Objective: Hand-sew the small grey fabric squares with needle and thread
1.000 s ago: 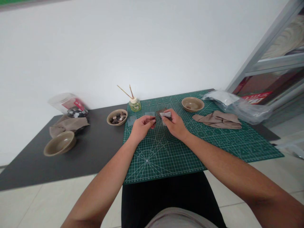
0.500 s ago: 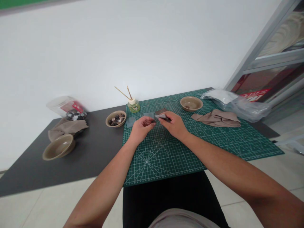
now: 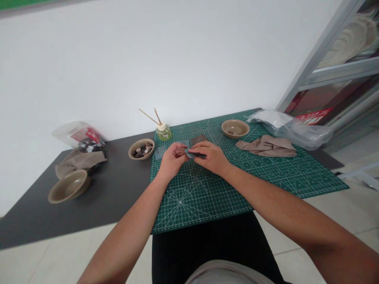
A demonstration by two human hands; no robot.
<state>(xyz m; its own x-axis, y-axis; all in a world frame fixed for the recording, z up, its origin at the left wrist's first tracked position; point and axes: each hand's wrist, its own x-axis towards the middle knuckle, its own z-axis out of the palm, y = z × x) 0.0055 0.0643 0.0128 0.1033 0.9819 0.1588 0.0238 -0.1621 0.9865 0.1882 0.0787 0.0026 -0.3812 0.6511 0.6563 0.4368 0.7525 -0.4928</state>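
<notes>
Above the green cutting mat (image 3: 201,197) my two hands meet. My right hand (image 3: 213,157) is closed on a folded piece of grey sandpaper (image 3: 190,153), pressed between thumb and fingers. My left hand (image 3: 171,161) pinches something small and dark against the sandpaper; the fingers mostly hide it. Behind the hands lie a brown square sheet (image 3: 199,138) and a bluish-grey one, partly covered by my left fingers. Another bluish-grey square (image 3: 160,152) lies left of my left hand. Close by, a tan bowl (image 3: 130,154) holds several small dark and light pieces.
Another tan bowl (image 3: 235,129) with a small brown piece stands at the back right, near a crumpled brown cloth (image 3: 269,146) and a clear plastic bag (image 3: 304,132). A reed diffuser (image 3: 164,132) stands by the wall. Farther left are a tipped plastic jar (image 3: 77,136), a cloth (image 3: 81,162) and a bowl (image 3: 69,187).
My right hand has moved left, bringing the folded sandpaper against the fingers of my left hand. Earlier the hands were apart. The view has shifted slightly.
</notes>
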